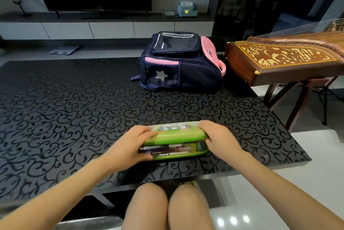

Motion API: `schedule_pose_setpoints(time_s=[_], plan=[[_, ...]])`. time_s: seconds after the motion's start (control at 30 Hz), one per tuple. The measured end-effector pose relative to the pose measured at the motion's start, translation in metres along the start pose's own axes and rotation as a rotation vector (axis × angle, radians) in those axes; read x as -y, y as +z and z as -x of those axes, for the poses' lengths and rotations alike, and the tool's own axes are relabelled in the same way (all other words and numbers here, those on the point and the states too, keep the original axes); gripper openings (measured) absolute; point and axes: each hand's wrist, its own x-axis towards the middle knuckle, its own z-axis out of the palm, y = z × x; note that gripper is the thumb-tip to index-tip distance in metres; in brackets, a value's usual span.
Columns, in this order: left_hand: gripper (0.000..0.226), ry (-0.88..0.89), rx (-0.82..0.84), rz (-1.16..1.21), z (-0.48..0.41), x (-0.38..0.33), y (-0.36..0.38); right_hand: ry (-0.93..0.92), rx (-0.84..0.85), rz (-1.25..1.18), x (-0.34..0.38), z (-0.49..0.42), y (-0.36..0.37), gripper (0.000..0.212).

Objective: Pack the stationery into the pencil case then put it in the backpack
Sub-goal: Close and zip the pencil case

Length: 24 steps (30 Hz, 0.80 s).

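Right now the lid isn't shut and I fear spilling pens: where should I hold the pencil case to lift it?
Probably its short ends, from left and right, fingers over the lid, thumbs beneath: the green pencil case lies flat, its near long side gaping on pens.

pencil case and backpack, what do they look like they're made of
The pencil case looks like a moulded foam or soft plastic shell: smooth matte green, printed top, lid holding a curved shape. The backpack looks like woven synthetic fabric, perhaps nylon or polyester: dull navy, pink mesh pocket edge, shiny silver star.
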Motion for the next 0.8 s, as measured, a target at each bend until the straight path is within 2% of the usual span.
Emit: schedule_pose_setpoints(time_s=[0.13, 0.23, 0.3, 0.43, 0.57, 0.63, 0.73, 0.8], plan=[[0.072, 0.173, -0.032, -0.235, 0.014, -0.005, 0.024, -0.055, 0.125, 0.041, -0.011, 0.032, 0.011, 0.053], [0.049, 0.22, -0.18, -0.236, 0.013, -0.008, 0.032, -0.11, 0.116, 0.204, -0.009, 0.036, 0.015, 0.059], [0.033, 0.224, -0.262, -0.228, 0.013, -0.008, 0.036, -0.129, 0.09, 0.354, 0.001, 0.03, 0.014, 0.06], [0.031, 0.197, -0.292, -0.227, 0.016, -0.009, 0.046, -0.212, 0.071, 0.436, 0.031, 0.006, 0.025, 0.078], [0.027, 0.157, -0.258, -0.187, 0.017, -0.01, 0.044, -0.24, 0.135, 0.449, 0.051, -0.012, 0.054, 0.078], [0.024, 0.06, -0.225, -0.012, 0.013, -0.01, 0.031, -0.25, 0.143, 0.459, 0.048, -0.015, 0.062, 0.078], [0.042, -0.286, -0.24, 0.204, -0.012, -0.001, 0.011, -0.306, 0.128, 0.483, 0.043, -0.018, 0.063, 0.083], [0.042, -0.547, -0.077, 0.501, -0.032, 0.013, 0.001, -0.311, 0.113, 0.48, 0.043, -0.018, 0.064, 0.086]])
